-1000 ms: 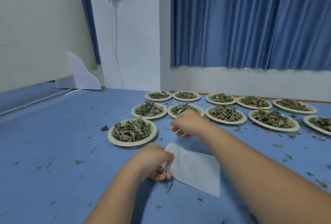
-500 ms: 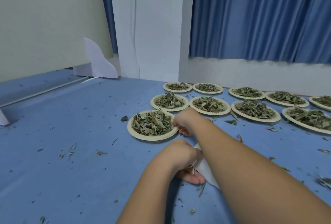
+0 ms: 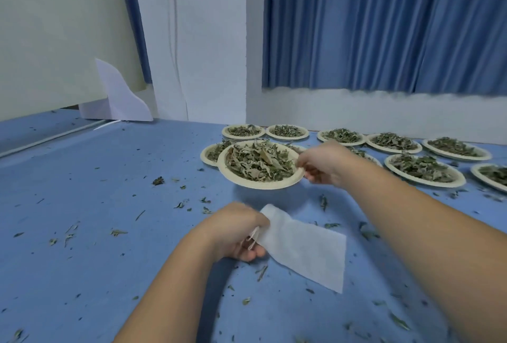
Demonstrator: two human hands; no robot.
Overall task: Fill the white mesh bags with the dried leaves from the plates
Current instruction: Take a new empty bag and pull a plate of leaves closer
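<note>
A flat white mesh bag (image 3: 304, 248) lies on the blue surface in front of me. My left hand (image 3: 233, 233) grips its left end, where the drawstring loops show under my fingers. My right hand (image 3: 322, 163) pinches the right rim of a paper plate (image 3: 260, 182) heaped with dried green leaves (image 3: 260, 161). That plate is lifted off the surface and casts a shadow below it, just beyond the bag.
Several more paper plates of dried leaves (image 3: 424, 169) stand in rows along the far right, by the white wall and blue curtain (image 3: 384, 24). Leaf crumbs are scattered over the blue surface (image 3: 82, 191). A white folded sheet (image 3: 118, 95) leans at the back left.
My right hand took the nearest plate by its rim and raised it off the surface. My left hand kept its grip on the bag end, and more of the bag now shows.
</note>
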